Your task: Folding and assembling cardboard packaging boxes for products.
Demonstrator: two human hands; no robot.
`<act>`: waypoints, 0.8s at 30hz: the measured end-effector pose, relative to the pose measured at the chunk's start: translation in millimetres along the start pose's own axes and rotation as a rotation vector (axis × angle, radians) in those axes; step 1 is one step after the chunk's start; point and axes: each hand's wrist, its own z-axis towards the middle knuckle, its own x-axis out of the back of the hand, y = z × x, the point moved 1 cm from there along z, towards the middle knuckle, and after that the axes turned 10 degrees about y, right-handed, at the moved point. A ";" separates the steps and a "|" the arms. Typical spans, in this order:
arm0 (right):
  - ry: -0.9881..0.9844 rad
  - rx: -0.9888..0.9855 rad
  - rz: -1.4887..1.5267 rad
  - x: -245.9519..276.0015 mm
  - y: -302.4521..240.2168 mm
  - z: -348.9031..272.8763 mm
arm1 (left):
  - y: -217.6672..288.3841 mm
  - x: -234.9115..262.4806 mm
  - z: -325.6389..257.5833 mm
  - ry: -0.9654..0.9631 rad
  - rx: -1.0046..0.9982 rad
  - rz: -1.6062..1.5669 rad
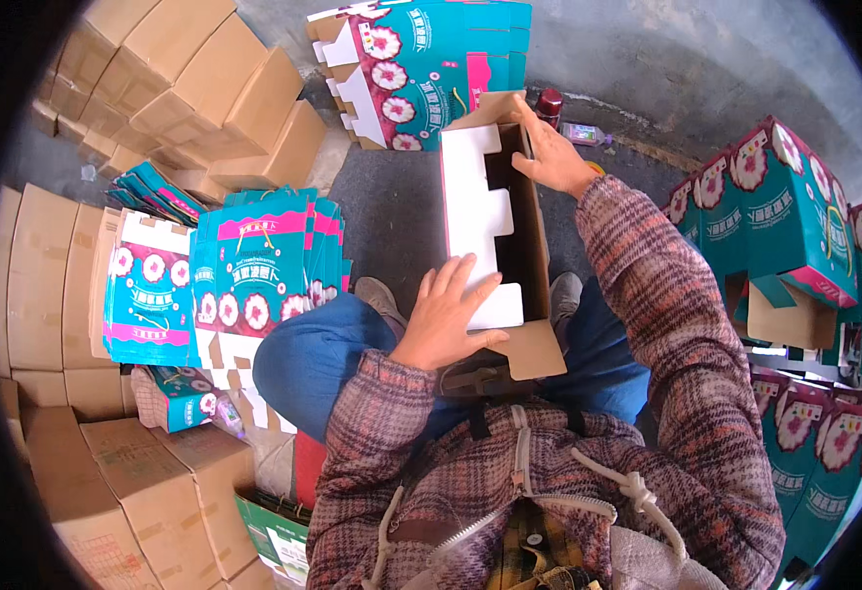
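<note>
Between my knees stands a carton [468,226] with its top side uncovered and its dark inside showing along the right. A white notched panel with cut tabs runs along its left side, and brown flaps stick out at the far and near ends. My left hand [451,310] lies on the near part of the white panel, fingers spread. At the far right corner, my right hand [552,157] touches the brown end flap [490,110], fingers stretched out and thumb apart. Neither hand is wrapped round anything.
Flattened teal printed cartons [254,265] lie stacked at left, more [431,69] ahead. Brown boxes [195,88] are piled at far left. Made-up teal cartons [795,216] stand at right. A dark red-capped bottle [549,104] and a clear bottle [585,134] are by the wall.
</note>
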 end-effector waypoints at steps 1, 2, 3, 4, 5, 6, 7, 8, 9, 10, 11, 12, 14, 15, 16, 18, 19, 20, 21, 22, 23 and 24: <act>-0.008 0.007 -0.001 1.0 -1.0 -2.8 | 0.0 -1.8 -2.1 0.007 0.008 -0.003; -0.003 -0.041 0.010 2.4 -1.1 -5.3 | 0.0 -4.9 -5.4 -0.001 0.010 0.026; 0.006 -0.093 0.016 6.1 2.8 -8.3 | 2.5 -6.7 -6.2 -0.010 0.007 0.053; 0.025 -0.096 0.021 8.9 6.2 -10.3 | 4.7 -6.6 -8.1 -0.006 0.008 0.047; 0.020 -0.095 0.017 11.4 9.8 -12.3 | 7.2 -5.1 -10.6 -0.014 0.001 -0.016; 0.021 -0.134 0.011 12.5 12.3 -14.8 | 9.4 -4.0 -14.1 -0.026 -0.007 -0.076; 0.023 -0.174 0.007 12.8 14.8 -17.1 | 13.0 -5.6 -18.1 -0.027 -0.005 -0.079; 0.021 -0.176 0.007 12.2 17.2 -17.2 | 17.8 -7.9 -21.9 -0.010 0.011 -0.115; -0.029 -0.247 0.038 9.9 21.2 -16.8 | 22.5 -10.2 -24.7 0.007 0.028 -0.150; -0.078 -0.318 0.070 7.3 24.8 -17.0 | 24.5 -18.6 -25.2 0.140 0.038 -0.114; -0.079 -0.320 0.073 4.5 27.0 -18.2 | 27.0 -28.3 -23.1 0.137 0.040 -0.113; -0.054 -0.307 0.130 -0.4 33.1 -20.1 | 27.4 -39.4 -18.0 0.198 0.165 -0.088; -0.028 -0.291 0.189 -6.8 41.1 -24.2 | 37.3 -46.1 -2.5 0.266 0.289 0.052; 0.010 -0.272 0.182 -7.0 43.3 -26.4 | 39.6 -51.5 2.8 0.268 0.288 0.052; 0.048 -0.253 0.174 -6.4 45.8 -27.8 | 40.7 -58.9 6.8 0.293 0.192 0.178; 0.026 -0.254 0.163 -6.1 48.9 -28.9 | 48.2 -67.6 14.6 0.316 0.025 0.349; 0.001 -0.257 0.155 -6.0 49.2 -29.1 | 55.8 -69.8 17.0 0.316 0.022 0.352; 0.005 -0.257 0.157 -5.8 49.3 -29.8 | 65.6 -72.0 18.0 0.318 0.026 0.213; 0.019 -0.257 0.179 -5.9 48.0 -30.1 | 73.9 -72.6 19.4 0.320 0.031 0.074; 0.034 -0.256 0.201 -5.6 46.9 -30.5 | 78.1 -75.3 20.4 0.329 0.100 -0.054; 0.039 -0.254 0.203 -5.5 45.7 -31.3 | 79.2 -76.0 22.7 0.330 0.097 -0.050; 0.042 -0.255 0.236 -5.1 45.8 -31.9 | 79.6 -76.7 26.4 0.314 0.121 -0.032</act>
